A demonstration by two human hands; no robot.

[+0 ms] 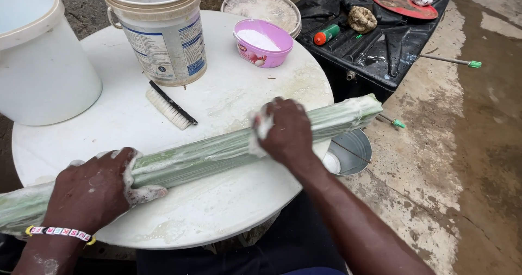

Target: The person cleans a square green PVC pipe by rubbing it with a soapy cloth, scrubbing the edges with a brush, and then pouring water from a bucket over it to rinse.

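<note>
While the left hand point(92, 190) clamps its fingers round the near end of the long green bundle point(217, 152) lying across the round white bench point(217, 209), the right hand point(285, 131) presses a soapy rag on its middle — lather covers most of it, the far end looks barely scrubbed. The brush point(170, 107) lies aside.

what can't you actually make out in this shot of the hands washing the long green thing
All in the head view:
- Long green bundle: its near end runs off the left edge, and the left hand and right hand cover parts of it.
- White scrap under the right hand: mostly hidden by the fingers, so whether cloth or sponge is unclear.
- Labelled bucket: top cut off, inside unseen.
- Metal bowl: partly hidden behind the round white table.
</note>
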